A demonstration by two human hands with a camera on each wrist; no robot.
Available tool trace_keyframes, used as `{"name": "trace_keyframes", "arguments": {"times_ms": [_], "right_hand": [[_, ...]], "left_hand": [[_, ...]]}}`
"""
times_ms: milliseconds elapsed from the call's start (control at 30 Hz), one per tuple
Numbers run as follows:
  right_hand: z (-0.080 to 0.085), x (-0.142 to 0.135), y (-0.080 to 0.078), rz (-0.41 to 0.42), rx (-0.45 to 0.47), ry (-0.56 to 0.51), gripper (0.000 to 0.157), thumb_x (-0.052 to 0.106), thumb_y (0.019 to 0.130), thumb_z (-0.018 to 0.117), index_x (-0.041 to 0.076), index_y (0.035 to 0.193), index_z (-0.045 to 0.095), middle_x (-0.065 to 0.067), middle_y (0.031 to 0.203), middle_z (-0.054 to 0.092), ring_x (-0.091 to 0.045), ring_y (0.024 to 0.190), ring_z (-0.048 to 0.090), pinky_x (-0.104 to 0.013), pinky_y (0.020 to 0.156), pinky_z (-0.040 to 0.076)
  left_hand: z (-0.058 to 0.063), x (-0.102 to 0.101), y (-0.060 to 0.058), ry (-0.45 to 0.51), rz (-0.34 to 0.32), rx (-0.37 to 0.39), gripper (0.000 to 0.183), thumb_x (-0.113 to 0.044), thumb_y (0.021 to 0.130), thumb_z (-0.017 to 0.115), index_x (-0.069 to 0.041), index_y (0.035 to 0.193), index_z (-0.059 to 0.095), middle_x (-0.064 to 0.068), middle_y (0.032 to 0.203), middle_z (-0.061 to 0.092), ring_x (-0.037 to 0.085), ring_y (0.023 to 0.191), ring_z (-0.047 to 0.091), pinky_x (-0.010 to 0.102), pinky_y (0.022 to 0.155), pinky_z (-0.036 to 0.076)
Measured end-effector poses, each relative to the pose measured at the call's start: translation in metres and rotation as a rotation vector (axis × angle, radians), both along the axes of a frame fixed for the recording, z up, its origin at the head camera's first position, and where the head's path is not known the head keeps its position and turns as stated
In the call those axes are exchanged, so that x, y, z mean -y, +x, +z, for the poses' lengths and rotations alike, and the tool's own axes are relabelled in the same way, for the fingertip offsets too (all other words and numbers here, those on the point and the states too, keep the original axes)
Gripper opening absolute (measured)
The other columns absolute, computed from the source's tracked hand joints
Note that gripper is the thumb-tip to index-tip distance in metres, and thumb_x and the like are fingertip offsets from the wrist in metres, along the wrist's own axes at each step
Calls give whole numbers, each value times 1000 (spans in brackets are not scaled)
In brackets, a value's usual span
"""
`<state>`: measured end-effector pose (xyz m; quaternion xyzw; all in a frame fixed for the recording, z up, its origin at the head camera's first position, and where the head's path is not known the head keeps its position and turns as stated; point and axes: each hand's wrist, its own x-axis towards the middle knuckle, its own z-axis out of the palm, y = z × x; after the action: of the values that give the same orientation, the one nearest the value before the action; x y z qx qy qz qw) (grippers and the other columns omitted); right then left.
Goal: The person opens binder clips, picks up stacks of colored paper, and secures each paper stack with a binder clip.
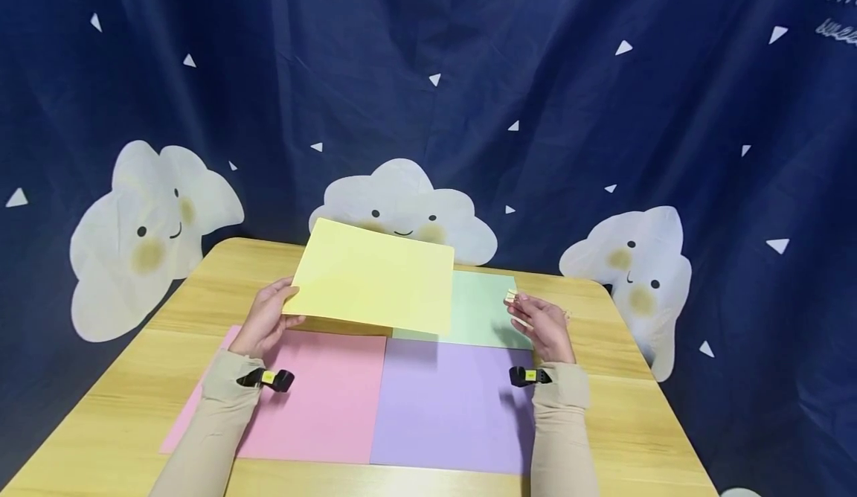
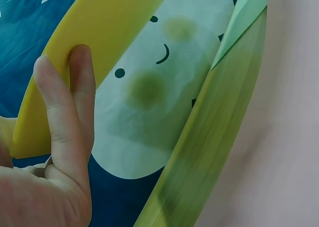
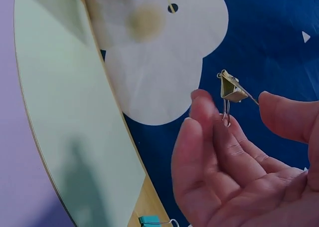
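My left hand (image 1: 268, 315) pinches a yellow sheet (image 1: 375, 277) near its lower left corner, with thumb and fingers on opposite faces. The sheet is lifted and tilted above the table; in the left wrist view the yellow sheet (image 2: 94, 32) runs up behind two outstretched fingers. Off to the right, my right hand (image 1: 542, 322) holds a small pale yellow binder clip (image 3: 232, 90) between thumb and fingers, by its wire handles. The clip is apart from the sheet. Below lie a pink sheet (image 1: 315, 400), a purple sheet (image 1: 455, 408) and a pale green sheet (image 1: 485, 307).
A wooden table (image 1: 623, 400) carries the sheets, which lie side by side. In the right wrist view a teal binder clip (image 3: 149, 220) lies on the table beside the green sheet. Behind the table hangs a dark blue curtain (image 1: 375, 110) with clouds and white triangles.
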<state>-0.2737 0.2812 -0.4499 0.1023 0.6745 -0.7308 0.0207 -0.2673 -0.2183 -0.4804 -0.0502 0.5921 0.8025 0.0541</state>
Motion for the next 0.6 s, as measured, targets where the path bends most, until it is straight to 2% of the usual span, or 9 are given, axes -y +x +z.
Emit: {"name": "trace_keyframes", "arguments": {"times_ms": [200, 467, 600], "right_hand": [[0, 1, -2, 15, 11, 26, 48, 27, 108, 56, -6, 142, 51, 8, 99, 69, -12, 101, 69, -23, 84, 63], [-3, 8, -5, -23, -48, -24, 41, 15, 106, 59, -13, 135, 54, 6, 89, 70, -8, 88, 70, -19, 80, 63], [-4, 12, -6, -58, -56, -40, 40, 14, 104, 62, -12, 134, 56, 7, 84, 72, -8, 84, 71, -19, 78, 63]], "left_hand": [[2, -3, 0, 6, -1, -1, 42, -16, 111, 42, -2, 150, 35, -8, 96, 67, 3, 75, 69, 17, 57, 61], [1, -6, 0, -13, -5, 0, 45, -16, 111, 42, 0, 152, 33, -9, 98, 65, 4, 76, 67, 17, 58, 61], [0, -7, -1, -24, -8, 0, 49, -17, 111, 42, 0, 155, 30, -8, 101, 63, 4, 78, 67, 18, 59, 62]]}}
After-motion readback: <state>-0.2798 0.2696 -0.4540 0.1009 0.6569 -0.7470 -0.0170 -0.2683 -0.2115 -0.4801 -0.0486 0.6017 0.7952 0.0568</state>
